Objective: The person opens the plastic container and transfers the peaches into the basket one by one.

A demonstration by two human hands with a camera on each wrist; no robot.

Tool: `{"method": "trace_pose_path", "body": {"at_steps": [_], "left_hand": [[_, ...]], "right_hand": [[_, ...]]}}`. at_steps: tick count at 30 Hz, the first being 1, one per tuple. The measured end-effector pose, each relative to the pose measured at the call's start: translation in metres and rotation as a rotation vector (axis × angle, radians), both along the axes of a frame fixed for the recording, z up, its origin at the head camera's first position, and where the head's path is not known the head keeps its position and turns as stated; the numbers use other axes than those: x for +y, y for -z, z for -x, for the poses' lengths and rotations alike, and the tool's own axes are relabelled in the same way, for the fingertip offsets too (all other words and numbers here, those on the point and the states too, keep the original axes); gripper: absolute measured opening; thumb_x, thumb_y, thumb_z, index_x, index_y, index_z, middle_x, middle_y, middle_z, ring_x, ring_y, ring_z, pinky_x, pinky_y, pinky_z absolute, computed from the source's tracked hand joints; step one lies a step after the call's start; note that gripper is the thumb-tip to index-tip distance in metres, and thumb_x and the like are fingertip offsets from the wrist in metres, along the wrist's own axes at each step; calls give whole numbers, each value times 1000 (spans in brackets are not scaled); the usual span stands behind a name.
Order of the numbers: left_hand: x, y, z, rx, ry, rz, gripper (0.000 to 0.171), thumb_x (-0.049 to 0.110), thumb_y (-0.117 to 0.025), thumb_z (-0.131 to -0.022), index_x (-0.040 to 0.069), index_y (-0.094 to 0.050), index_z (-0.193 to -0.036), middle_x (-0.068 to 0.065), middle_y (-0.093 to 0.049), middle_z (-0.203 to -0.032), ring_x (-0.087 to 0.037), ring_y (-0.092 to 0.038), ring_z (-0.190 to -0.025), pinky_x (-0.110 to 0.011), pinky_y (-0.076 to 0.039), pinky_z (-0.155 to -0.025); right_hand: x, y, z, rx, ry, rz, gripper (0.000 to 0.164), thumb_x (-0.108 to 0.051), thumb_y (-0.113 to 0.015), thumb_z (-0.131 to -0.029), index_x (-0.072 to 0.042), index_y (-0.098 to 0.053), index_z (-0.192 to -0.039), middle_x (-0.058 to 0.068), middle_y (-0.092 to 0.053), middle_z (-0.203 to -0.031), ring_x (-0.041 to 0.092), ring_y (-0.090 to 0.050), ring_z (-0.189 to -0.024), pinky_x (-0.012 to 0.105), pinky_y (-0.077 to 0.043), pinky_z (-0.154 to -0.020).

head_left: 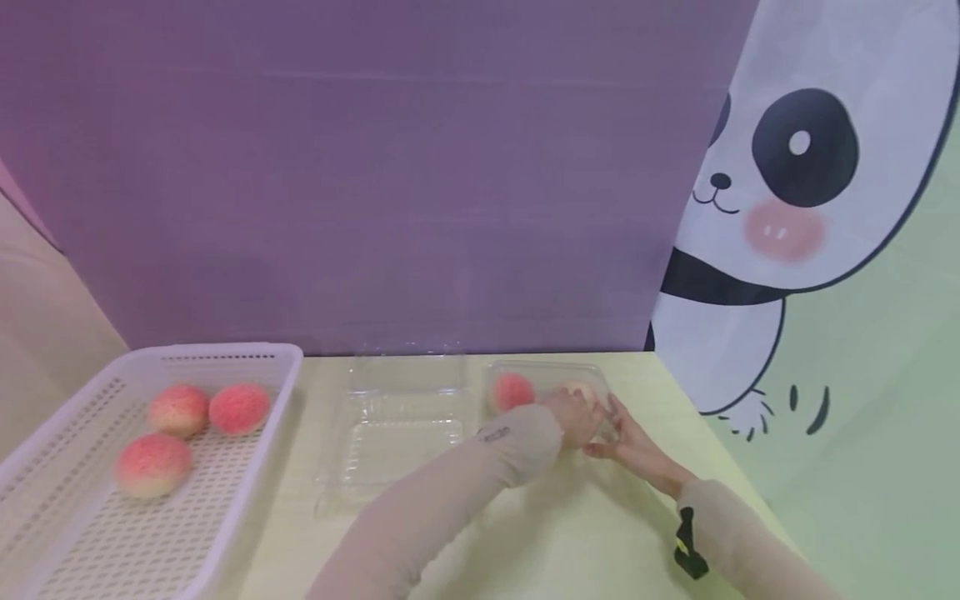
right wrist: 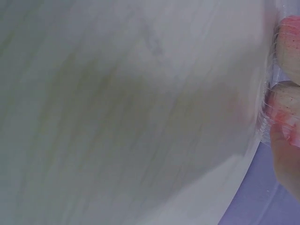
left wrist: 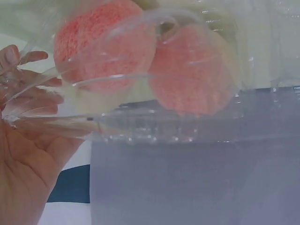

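A clear plastic container (head_left: 542, 365) holds two round buns with pink tops. The left bun (head_left: 513, 392) shows plainly; the right bun (head_left: 579, 388) is partly behind my left hand (head_left: 576, 419). My left hand reaches across to the container's near right side, fingers bent down onto it. Against the right end, my right hand (head_left: 637, 450) grips that corner, thumb in front and fingers along the side. Through glossy clear plastic, the left wrist view shows both pink buns (left wrist: 192, 75). A fingertip presses beside one bun (right wrist: 285, 101) in the right wrist view.
Left of the hands stands an open clear container (head_left: 405, 450), its lid (head_left: 407, 375) raised at the back. A white slatted basket (head_left: 247, 492) with three pink-topped buns (head_left: 153, 465) is at far left. Behind the pale table (head_left: 555, 533) rises a purple wall (head_left: 397, 183).
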State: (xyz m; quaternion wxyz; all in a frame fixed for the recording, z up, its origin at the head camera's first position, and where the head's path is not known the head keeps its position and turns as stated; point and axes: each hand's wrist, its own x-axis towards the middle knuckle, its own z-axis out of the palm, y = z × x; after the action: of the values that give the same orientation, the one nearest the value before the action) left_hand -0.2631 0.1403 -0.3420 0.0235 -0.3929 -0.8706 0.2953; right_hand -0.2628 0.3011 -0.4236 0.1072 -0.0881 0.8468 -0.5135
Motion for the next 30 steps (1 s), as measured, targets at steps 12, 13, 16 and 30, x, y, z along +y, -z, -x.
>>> {"method": "trace_pose_path", "body": {"at_steps": [12,13,16,30], "left_hand": [[-14,-2,5,-18,1,-193,53,24,-52,-90,19,-33,-139,-6,-49,-128,-18,-51,-113,-27,-46,-94],[-18,3,5,-25,0,-225,53,26,-51,-91,19,-32,-140,-8,-47,-131,-20,-49,-116,-28,-45,-96],[-31,10,7,-40,6,-292,57,33,-51,-91,16,-30,-142,-12,-42,-139,-23,-43,-126,-32,-40,-103],[-119,-4,19,-197,-328,-816,49,26,-55,-89,1,-43,-130,-17,-57,-122,-31,-57,-109,-39,-48,-93]], "right_hand": [[7,-1,2,-4,24,24,104,-22,-67,-81,-11,14,-146,18,5,-153,41,-10,-137,57,-17,-108],[7,0,1,-15,29,25,104,-22,-67,-82,-12,14,-146,17,5,-153,41,-9,-138,56,-17,-109],[6,2,1,-29,38,35,102,-21,-67,-82,-11,11,-146,20,2,-153,41,-11,-137,55,-18,-109],[5,0,6,-2,-1,-47,99,-23,-67,-82,-1,6,-145,26,-2,-150,46,-15,-134,56,-18,-109]]}}
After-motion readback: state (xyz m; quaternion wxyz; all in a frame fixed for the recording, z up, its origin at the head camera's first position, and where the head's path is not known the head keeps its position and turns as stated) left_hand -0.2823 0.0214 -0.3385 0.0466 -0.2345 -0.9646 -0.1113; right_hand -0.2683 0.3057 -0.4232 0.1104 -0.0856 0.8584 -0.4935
